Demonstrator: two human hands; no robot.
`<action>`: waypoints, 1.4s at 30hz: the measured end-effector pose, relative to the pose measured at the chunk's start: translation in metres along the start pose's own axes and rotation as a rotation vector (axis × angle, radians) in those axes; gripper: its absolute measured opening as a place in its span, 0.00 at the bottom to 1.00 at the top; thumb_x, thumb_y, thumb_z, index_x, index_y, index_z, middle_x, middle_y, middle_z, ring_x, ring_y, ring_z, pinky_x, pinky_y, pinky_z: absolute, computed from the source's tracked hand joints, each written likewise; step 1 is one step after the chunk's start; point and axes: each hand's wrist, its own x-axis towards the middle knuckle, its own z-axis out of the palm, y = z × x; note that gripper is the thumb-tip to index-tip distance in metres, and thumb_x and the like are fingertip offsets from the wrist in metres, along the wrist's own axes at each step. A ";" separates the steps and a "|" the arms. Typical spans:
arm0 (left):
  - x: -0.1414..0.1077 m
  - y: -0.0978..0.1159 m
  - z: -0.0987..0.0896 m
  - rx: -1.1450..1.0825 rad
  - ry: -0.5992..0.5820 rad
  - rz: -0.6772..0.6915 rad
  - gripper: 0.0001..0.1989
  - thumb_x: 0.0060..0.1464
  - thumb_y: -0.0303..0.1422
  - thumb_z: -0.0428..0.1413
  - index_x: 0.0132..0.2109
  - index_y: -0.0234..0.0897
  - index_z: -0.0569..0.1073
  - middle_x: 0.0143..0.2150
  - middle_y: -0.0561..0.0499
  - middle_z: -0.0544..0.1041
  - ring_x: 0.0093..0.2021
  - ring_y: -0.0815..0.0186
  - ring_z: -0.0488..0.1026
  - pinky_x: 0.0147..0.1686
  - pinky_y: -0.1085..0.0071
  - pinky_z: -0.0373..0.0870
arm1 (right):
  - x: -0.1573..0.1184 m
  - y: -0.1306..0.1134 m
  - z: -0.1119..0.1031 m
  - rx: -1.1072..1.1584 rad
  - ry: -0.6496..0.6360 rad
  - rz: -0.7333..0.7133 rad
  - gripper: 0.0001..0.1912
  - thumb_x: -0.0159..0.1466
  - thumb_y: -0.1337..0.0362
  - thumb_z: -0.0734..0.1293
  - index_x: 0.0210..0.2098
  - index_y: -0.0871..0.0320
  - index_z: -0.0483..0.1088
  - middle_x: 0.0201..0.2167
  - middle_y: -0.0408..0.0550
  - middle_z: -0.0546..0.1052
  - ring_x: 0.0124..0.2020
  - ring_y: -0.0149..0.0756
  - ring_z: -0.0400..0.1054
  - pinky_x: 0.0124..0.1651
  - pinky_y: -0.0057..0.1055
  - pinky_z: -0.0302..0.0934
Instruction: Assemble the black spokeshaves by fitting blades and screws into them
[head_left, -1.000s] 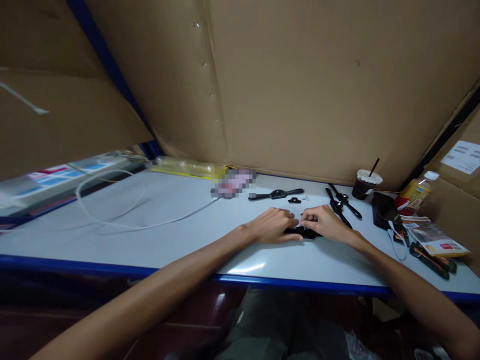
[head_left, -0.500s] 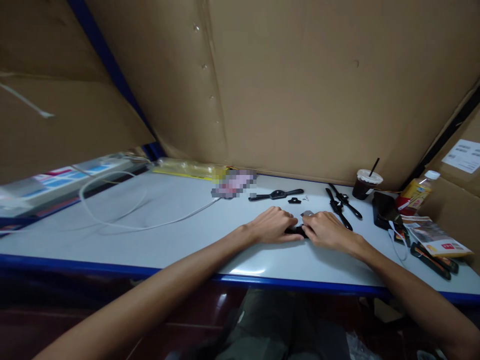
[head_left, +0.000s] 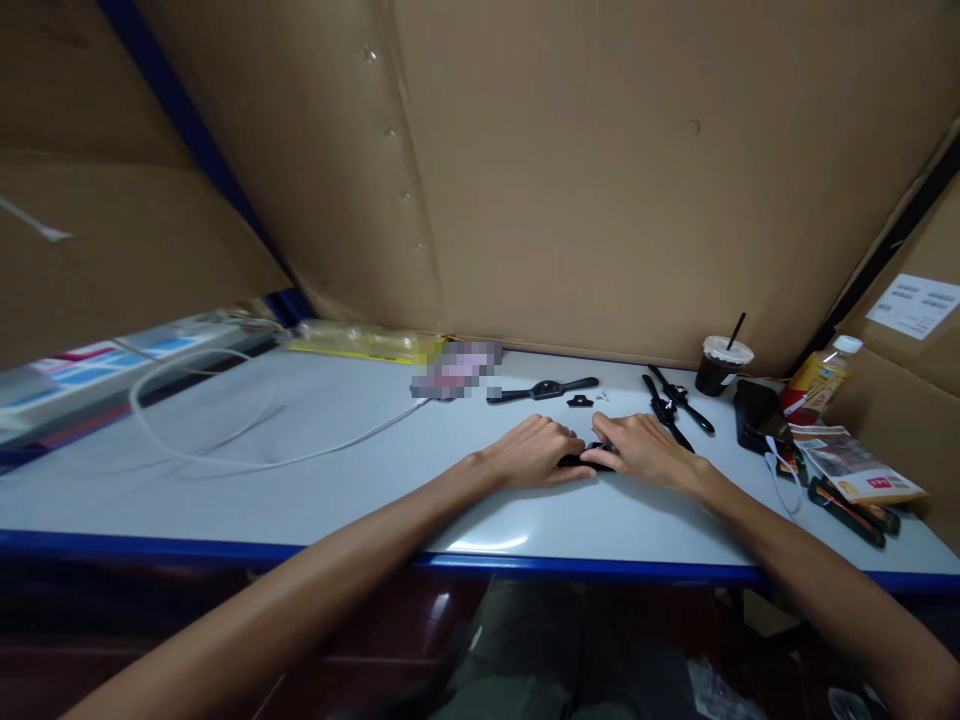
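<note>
Both hands are together over a black handled tool on the white table. My left hand is closed round the tool's left part. My right hand grips at its middle and right side, with a small metal part partly hidden under the fingers. Just beyond lie a similar black tool, a small black plate and tiny silver screws. Two more black tools rest to the right, behind my right hand.
At the right stand a drink cup and a bottle, beside a black phone, a packet and dark green tools. A white cable crosses the left side.
The view has shifted slightly. The fingers of my right hand have moved over the tool's middle, and the grey metal piece that showed by them is now mostly covered.
</note>
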 end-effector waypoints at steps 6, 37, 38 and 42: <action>0.001 0.001 -0.002 -0.034 -0.037 -0.037 0.24 0.66 0.52 0.50 0.39 0.36 0.80 0.29 0.46 0.79 0.24 0.65 0.69 0.27 0.68 0.53 | 0.001 -0.002 -0.002 -0.009 -0.020 -0.045 0.16 0.75 0.60 0.60 0.33 0.56 0.73 0.29 0.47 0.78 0.26 0.34 0.64 0.32 0.35 0.44; 0.001 0.003 -0.003 0.092 -0.031 0.012 0.25 0.69 0.51 0.48 0.39 0.36 0.78 0.29 0.48 0.79 0.23 0.66 0.69 0.25 0.66 0.48 | 0.005 -0.004 -0.006 0.206 -0.028 0.243 0.14 0.67 0.63 0.67 0.25 0.58 0.68 0.21 0.41 0.69 0.24 0.29 0.56 0.30 0.30 0.44; 0.001 0.003 -0.003 0.098 -0.036 0.008 0.25 0.69 0.51 0.48 0.39 0.36 0.78 0.29 0.48 0.79 0.23 0.66 0.69 0.25 0.66 0.47 | 0.006 -0.003 -0.006 0.200 -0.026 0.253 0.13 0.67 0.62 0.67 0.26 0.57 0.69 0.22 0.41 0.70 0.25 0.29 0.57 0.31 0.30 0.44; 0.001 0.002 -0.002 0.094 -0.044 0.000 0.24 0.69 0.50 0.49 0.37 0.37 0.78 0.28 0.48 0.78 0.23 0.66 0.69 0.25 0.66 0.46 | 0.002 -0.005 -0.012 0.058 -0.062 0.160 0.11 0.70 0.64 0.62 0.33 0.57 0.73 0.25 0.45 0.74 0.25 0.31 0.59 0.31 0.32 0.42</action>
